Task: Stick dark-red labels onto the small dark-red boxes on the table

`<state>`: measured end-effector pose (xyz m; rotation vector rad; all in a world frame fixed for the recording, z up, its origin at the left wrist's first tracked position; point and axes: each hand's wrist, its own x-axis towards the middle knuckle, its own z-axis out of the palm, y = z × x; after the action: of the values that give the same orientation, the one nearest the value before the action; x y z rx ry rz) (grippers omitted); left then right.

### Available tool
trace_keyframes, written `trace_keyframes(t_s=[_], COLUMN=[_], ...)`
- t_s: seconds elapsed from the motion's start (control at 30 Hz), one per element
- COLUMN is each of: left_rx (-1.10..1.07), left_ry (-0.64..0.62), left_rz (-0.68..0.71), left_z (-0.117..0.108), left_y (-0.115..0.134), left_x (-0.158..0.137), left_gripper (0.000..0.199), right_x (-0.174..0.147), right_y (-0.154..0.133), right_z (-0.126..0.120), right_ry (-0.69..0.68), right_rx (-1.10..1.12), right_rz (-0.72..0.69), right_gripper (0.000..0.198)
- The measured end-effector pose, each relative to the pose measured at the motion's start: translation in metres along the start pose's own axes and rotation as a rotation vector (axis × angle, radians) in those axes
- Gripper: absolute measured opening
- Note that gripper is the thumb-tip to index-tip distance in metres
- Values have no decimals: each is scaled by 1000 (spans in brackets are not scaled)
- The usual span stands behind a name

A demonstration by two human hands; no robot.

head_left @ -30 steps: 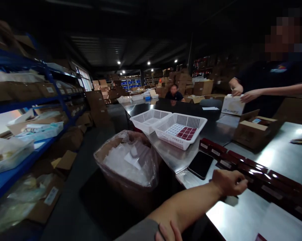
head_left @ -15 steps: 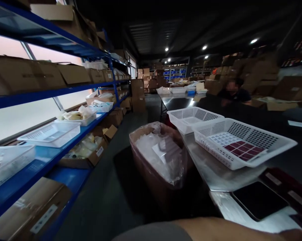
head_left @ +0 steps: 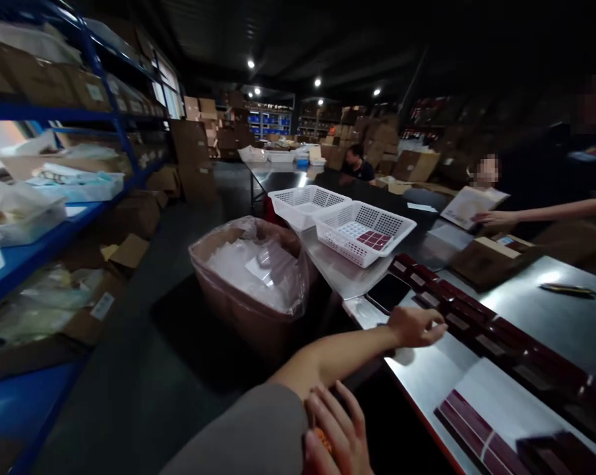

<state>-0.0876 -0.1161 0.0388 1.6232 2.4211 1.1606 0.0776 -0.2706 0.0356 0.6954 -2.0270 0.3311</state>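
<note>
Left hand [head_left: 417,326]: open, fingers loose, at the counter [head_left: 540,310] edge beside glossy maroon boxes [head_left: 456,310].
Right hand [head_left: 335,432]: curled on the left sleeve.
Counter: bare steel ahead.

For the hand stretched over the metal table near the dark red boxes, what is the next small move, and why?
Probably move the left hand a little forward onto the nearest dark red box in the row. The fingers are spread open just short of it and hold nothing. The phone lies beside them, so keep clear of it.

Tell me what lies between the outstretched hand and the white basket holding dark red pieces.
In the head view, a dark phone lies on the metal table between the left hand and the white basket.
</note>
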Motion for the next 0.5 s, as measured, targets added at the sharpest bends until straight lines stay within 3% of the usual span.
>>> trace_keyframes(t_s=[0.07,0.13,0.27,0.37,0.5], left_rx=[17,62,254,361,373], left_ry=[-6,-16,26,-16,-120], left_rz=[5,-58,-409,-636,-730], left_z=[-24,-47,-80,-90,-96], left_y=[-21,-56,-142,-185,-206], left_x=[-50,-107,-196,-222,-236], left_gripper=[19,14,31,38,28], right_x=[-17,-45,-89,-96,-93], right_y=[12,26,51,70,98], right_z=[-17,-41,-81,-79,-58], right_ry=[-51,-119,-401,-571,-652], right_rx=[-165,-423,-905,-993,-981], right_rz=[31,176,387,434,384], right_gripper=[26,24,58,66,60])
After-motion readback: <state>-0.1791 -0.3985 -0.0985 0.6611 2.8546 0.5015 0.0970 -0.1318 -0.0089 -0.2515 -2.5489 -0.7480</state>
